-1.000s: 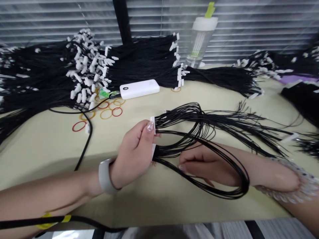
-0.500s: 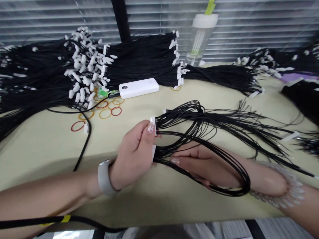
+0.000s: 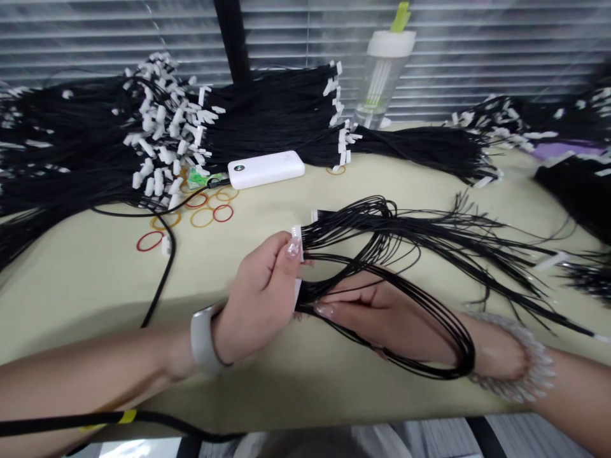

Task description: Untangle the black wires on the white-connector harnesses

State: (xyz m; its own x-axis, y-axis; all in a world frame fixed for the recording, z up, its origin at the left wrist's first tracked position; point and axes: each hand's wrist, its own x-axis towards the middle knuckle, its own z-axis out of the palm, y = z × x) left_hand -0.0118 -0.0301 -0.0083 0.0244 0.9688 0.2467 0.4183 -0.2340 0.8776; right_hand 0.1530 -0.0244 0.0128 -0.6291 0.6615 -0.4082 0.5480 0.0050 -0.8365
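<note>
My left hand (image 3: 265, 296) is closed on the white connectors (image 3: 297, 243) at the end of a black wire harness (image 3: 353, 219). Its thumb presses the upper connector, and a lower one shows beside the palm. From there the thin wires loop round and trail off to the right. My right hand (image 3: 382, 312) lies inside the loop, thumb and fingers pinched on the wires just right of the lower connector. Another white connector (image 3: 314, 216) on black wires rests on the table behind my left fingers.
Piles of black wires with white connectors (image 3: 160, 152) line the back left. In front lie a white power bank (image 3: 266, 169) with a black cable and several red and yellow rubber bands (image 3: 223, 213). A clear bottle (image 3: 382, 83) stands behind. More wire bundles (image 3: 580, 197) lie right.
My right hand has slid left along the wires, closer to the connectors. My left hand has shifted slightly right and keeps its grip.
</note>
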